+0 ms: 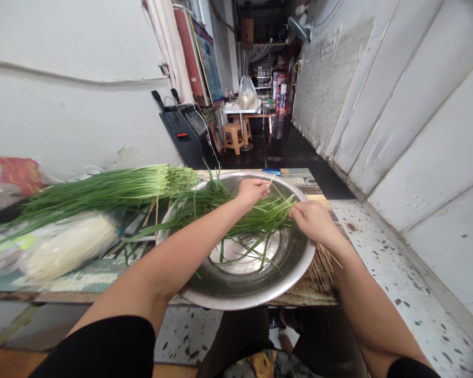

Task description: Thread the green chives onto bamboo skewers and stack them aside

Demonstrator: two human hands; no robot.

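A wide steel basin (216, 300) holds a bunch of garlic chives (256, 218), with loose blades lying on its bottom. Above the far side of the bunch, my left hand (254, 191) is closed, its fingertips pinching the pale end of a chive. My right hand (311, 218) is closed over the basin's right rim, beside the cut ends of the bunch. A thin bamboo skewer (278, 191) slants between the two hands. Its lower end runs toward my right fingers, which hide the grip itself.
More garlic chives (114, 189) lie left of the basin, behind a plastic-wrapped pale bundle (69, 247). Several bamboo skewers (321, 270) lie on the table under my right forearm. Farther off are a black speaker-like box (189, 134), stools (233, 137) and a small table (232, 110).
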